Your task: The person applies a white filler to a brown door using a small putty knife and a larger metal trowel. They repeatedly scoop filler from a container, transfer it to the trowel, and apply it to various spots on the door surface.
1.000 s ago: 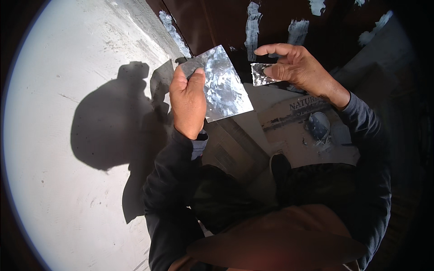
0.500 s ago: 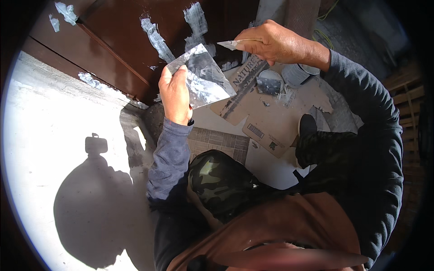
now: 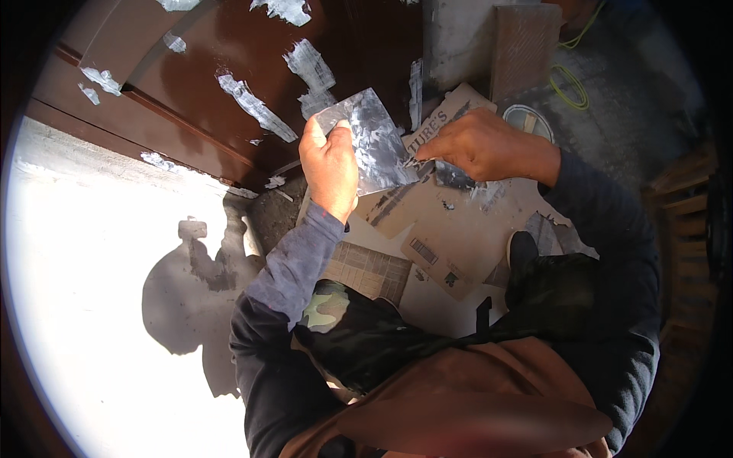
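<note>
My left hand (image 3: 331, 164) grips a flat square metal plate (image 3: 374, 153) by its left edge, thumb on top. Grey-white paste is smeared over the plate's face. Close to the plate's right edge, my right hand (image 3: 489, 149) is closed around a putty knife (image 3: 414, 162), its index finger pressed along the tool. Only the knife's paste-covered tip shows; the fingers hide the rest. I cannot tell whether the tip touches the plate. Beyond both hands stands a dark brown panelled door (image 3: 206, 91), with rough white paste patches (image 3: 254, 105) across it.
Torn cardboard (image 3: 473, 221) covers the floor below my hands. A second dark plate (image 3: 452, 177) lies there, partly behind my right hand, near an open can (image 3: 528, 120). A yellow-green cord (image 3: 571, 88) and wooden slats (image 3: 687, 206) are at the right, a sunlit pale surface (image 3: 84, 267) at the left.
My right hand has come down with the putty knife, from above the metal plate to beside its right edge. The whole view has shifted, showing more of the door.
</note>
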Available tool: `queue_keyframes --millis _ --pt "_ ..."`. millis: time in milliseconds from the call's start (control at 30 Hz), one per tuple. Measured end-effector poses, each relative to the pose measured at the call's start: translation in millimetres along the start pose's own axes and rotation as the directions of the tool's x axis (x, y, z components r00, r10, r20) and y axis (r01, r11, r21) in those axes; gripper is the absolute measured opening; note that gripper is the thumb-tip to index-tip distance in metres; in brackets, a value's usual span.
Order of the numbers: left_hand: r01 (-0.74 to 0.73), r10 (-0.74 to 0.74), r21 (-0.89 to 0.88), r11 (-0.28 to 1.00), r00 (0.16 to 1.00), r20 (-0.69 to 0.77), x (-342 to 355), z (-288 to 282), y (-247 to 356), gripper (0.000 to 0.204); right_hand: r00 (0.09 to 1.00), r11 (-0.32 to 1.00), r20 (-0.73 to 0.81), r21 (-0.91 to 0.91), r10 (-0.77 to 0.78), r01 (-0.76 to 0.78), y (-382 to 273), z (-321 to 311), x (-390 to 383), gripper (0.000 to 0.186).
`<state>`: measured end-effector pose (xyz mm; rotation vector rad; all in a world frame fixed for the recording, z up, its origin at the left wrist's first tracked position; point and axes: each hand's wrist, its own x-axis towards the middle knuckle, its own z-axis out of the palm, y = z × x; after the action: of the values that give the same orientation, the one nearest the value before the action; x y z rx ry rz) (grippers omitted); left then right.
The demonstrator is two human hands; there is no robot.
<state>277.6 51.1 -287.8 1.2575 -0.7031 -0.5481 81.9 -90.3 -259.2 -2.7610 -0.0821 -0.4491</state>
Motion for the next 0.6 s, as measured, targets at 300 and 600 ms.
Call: queue_keyframes --millis 300,600 --pt "0.128 -0.149 -0.228 0.965 0.986 -0.078 39.4 78.8 -2.4 0.019 0.933 0.898 -0.311 0.44 0.18 -0.027 89.0 -21.8 -98.3 0.031" --pt "0.416 -0.507 -0.474 0.776 0.858 -0.077 8.0 215.0 -36.2 0.033 0.855 0.944 -0.499 0.327 0.139 0.037 153.6 -7.1 -150.5 0.045"
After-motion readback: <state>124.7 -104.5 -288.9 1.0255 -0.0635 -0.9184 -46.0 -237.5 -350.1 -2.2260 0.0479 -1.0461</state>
